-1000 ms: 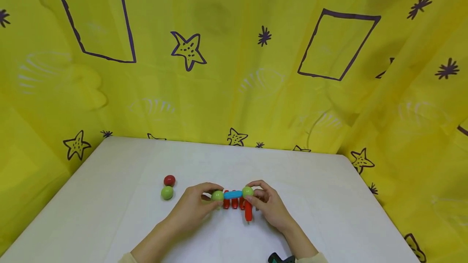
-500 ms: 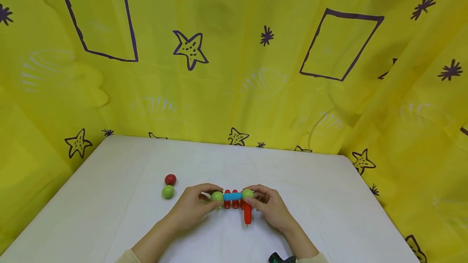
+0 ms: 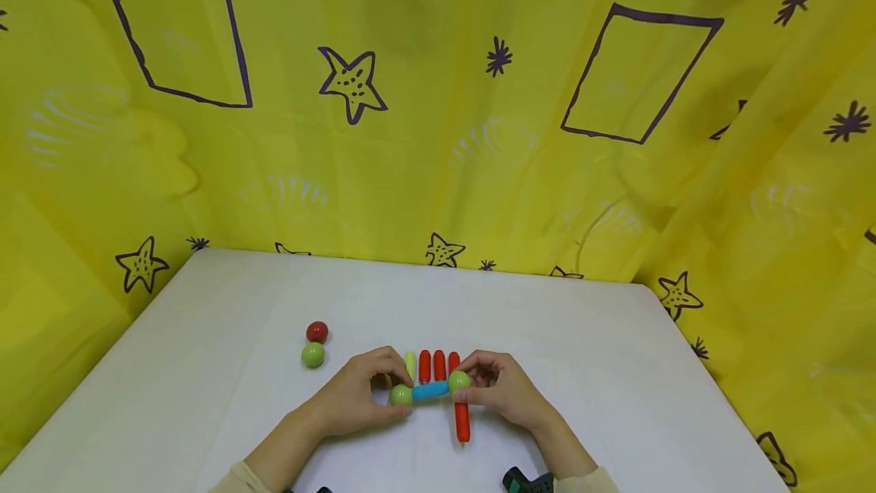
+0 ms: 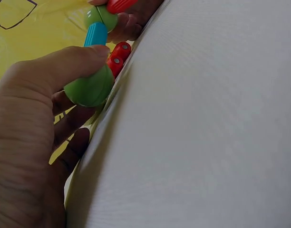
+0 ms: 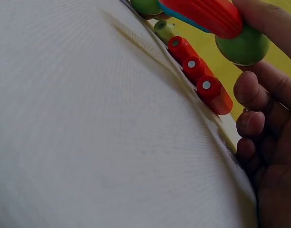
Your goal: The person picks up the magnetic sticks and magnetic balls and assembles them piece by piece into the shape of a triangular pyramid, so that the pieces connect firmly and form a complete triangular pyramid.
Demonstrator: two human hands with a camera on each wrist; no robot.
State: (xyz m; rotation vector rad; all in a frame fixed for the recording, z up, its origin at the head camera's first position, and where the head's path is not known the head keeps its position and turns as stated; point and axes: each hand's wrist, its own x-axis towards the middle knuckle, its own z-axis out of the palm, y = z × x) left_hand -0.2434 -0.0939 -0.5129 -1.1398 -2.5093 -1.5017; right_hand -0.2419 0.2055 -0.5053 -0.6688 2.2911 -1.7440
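My left hand (image 3: 357, 395) pinches a green ball (image 3: 401, 395) between thumb and fingers. A second green ball (image 3: 459, 381) is in the grip of my right hand (image 3: 508, 390). Between the balls runs a blue rod (image 3: 430, 390), joined to both. From the right ball a red rod (image 3: 462, 423) sticks out toward me. In the right wrist view, this red rod (image 5: 207, 16) partly covers the blue one. Just behind the held pieces, several red rods (image 3: 425, 366) lie side by side with a yellow-green rod (image 3: 411, 365). Round metallic spots show on red rod ends (image 5: 206, 85).
A loose red ball (image 3: 317, 332) touches a loose green ball (image 3: 312, 354) on the white table (image 3: 226, 341), left of my hands. Yellow patterned cloth (image 3: 411, 173) hangs behind the table and along its sides. A black device (image 3: 527, 481) is by my right wrist.
Both hands have drawn the joined balls and rods toward me, away from the row. The yellow-green rod now shows more fully. The blue rod slants more, its left end nearer to me.
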